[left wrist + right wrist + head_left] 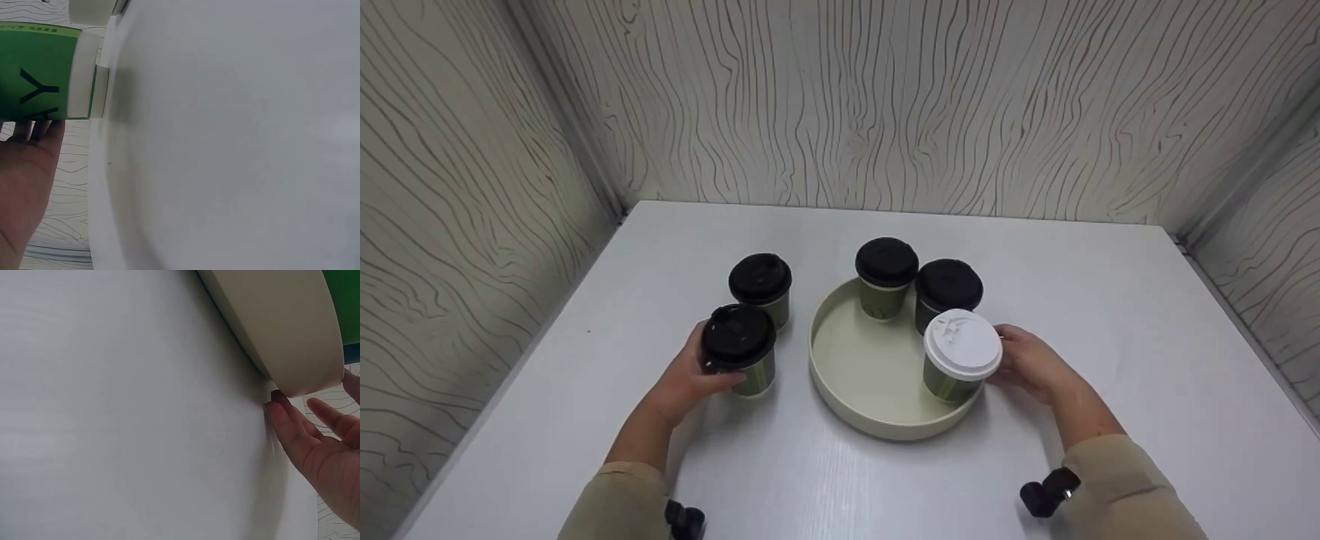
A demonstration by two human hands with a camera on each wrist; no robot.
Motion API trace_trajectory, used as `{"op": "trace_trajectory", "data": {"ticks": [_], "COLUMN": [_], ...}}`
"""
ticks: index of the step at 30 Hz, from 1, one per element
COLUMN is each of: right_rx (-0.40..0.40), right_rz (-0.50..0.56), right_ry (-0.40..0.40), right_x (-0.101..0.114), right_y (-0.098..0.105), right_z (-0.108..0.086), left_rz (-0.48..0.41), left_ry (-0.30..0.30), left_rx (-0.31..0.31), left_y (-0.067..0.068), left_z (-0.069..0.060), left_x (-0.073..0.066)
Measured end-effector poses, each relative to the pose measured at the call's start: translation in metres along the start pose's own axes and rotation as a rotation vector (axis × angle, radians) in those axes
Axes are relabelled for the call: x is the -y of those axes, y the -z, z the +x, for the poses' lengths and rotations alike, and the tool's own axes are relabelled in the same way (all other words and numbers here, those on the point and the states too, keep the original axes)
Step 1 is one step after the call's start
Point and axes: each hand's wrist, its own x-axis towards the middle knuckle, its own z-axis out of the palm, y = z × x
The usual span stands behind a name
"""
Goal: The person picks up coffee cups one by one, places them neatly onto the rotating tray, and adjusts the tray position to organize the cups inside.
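My left hand [686, 379] grips a green paper cup with a black lid [739, 336], left of the round cream tray [847, 360]. In the left wrist view this green cup [39, 73] appears raised a little off the table. Right behind it stands another black-lidded cup [761, 279]. My right hand [1031, 364] is at the tray's right side, next to a white-lidded green cup [962, 345] inside the tray. In the right wrist view, fairly straight fingers [289, 424] touch the tray's outer wall [281, 332] near its base.
Two more black-lidded cups, one at the tray's back [886, 262] and one at its back right [949, 285], stand inside the tray. The white table [840, 487] meets a wood-patterned wall [855, 105] behind, with similar panels at both sides.
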Motion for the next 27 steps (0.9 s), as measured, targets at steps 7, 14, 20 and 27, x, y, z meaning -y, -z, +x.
{"op": "trace_trajectory", "data": {"ticks": [7,14,20,27], "right_rx": [-0.006,-0.015,-0.017,-0.016], "right_rz": [-0.026,-0.040,-0.035,-0.036], "right_ry": [0.002,0.019,0.039,0.038], "right_x": [-0.001,0.000,0.001,0.000], "right_y": [0.001,0.003,0.002,0.002], "right_z": [0.002,0.005,0.006,0.006], "left_rz": [-0.013,-0.023,-0.078,-0.057], "left_ry": [-0.036,-0.074,-0.122,-0.157], "left_rx": [-0.005,-0.014,-0.010,-0.014], "left_y": [-0.008,-0.023,-0.038,-0.052], "left_z": [0.001,0.005,0.009,0.015], "left_x": [-0.010,-0.023,-0.035,-0.048]}}
